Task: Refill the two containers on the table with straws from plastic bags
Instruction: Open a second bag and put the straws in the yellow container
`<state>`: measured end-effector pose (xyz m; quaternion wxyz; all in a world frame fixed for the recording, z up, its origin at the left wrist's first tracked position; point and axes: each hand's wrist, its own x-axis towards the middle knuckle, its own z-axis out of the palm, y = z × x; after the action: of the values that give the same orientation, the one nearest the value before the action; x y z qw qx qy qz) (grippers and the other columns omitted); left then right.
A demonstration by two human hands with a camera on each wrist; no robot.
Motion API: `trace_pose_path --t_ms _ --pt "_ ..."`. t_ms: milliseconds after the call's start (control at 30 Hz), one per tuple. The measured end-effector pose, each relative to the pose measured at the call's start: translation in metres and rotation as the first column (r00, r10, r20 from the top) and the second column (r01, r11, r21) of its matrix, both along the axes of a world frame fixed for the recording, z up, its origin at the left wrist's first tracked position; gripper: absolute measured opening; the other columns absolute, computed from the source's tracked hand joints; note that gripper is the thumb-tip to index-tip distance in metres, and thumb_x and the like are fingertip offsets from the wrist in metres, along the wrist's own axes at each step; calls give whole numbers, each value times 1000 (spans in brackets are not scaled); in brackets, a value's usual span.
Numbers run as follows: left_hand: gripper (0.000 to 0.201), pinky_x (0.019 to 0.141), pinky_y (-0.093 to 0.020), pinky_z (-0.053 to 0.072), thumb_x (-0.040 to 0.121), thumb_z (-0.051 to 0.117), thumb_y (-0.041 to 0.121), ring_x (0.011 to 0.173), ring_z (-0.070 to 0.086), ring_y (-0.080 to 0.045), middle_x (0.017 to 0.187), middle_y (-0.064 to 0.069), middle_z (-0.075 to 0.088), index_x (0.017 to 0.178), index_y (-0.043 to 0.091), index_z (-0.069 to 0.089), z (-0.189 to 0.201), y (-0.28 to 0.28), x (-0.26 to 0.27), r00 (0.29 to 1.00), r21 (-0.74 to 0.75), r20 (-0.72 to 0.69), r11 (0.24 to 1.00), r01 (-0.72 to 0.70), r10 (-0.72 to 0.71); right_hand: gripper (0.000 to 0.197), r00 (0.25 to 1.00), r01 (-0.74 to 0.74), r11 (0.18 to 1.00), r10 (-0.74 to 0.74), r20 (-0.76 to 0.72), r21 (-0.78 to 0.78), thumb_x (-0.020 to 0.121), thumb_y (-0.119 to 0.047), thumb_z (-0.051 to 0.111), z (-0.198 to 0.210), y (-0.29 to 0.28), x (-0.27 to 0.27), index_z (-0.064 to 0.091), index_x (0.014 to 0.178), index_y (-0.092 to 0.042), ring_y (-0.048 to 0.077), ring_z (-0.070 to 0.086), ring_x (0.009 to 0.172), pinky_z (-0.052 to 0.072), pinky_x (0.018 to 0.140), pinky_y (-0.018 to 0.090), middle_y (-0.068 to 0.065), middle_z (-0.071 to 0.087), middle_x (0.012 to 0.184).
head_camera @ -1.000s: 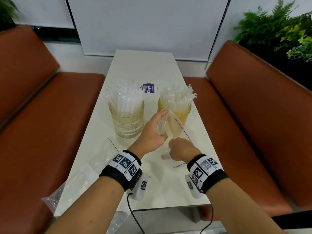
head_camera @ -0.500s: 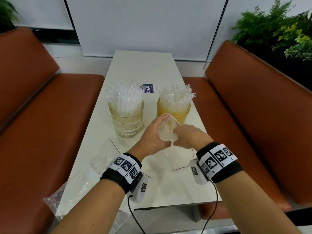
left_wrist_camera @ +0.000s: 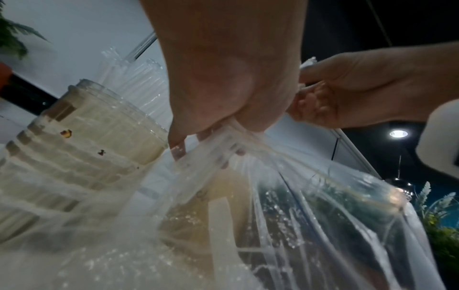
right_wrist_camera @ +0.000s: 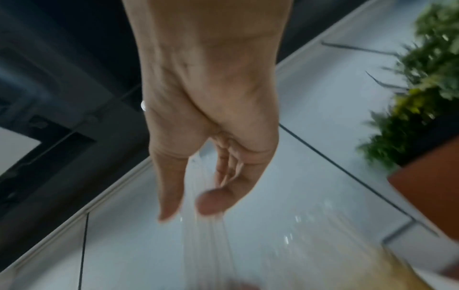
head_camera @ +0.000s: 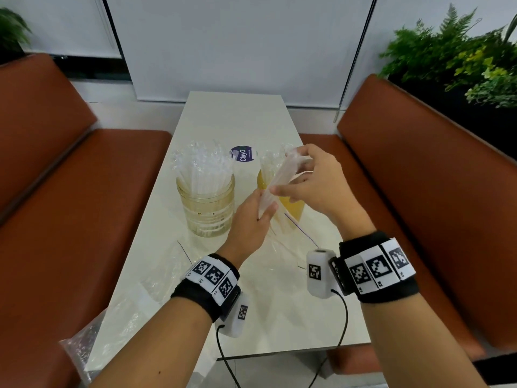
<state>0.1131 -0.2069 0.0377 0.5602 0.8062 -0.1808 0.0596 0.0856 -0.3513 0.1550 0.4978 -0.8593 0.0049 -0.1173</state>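
Straws pinched by right hand, drawn from plastic bag gripped by left hand over table.

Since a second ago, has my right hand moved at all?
Yes. The right hand has gone up and away from you: it was low beside the near edge of the amber glass jar; now it is level with its straws.

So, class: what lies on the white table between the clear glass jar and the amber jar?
Head view: a round dark-blue "ClayG" sticker lies in the gap, slightly beyond both jars.
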Motion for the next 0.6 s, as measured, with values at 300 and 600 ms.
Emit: trace_pose_path --t_ms 300,600 --pt "37 73 -15 45 82 81 16 91 62 -9 103 0 67 112 15 58 -1 4 -1 984 -118 -176 993 2 -23 31 975 50 969 5 221 -242 93 -38 64 25 20 32 61 80 -10 14 53 57 42 53 30 5 63 70" --pt "56 97 -17 45 79 81 4 119 61 -7 123 8 66 127 18 56 -4 7 2 979 -166 -200 986 14 -48 36 845 316 921 -164 510 -227 97 -37 57 91 -20 89 65 103 -3 11 59 61 41 49 9 2 64 83"
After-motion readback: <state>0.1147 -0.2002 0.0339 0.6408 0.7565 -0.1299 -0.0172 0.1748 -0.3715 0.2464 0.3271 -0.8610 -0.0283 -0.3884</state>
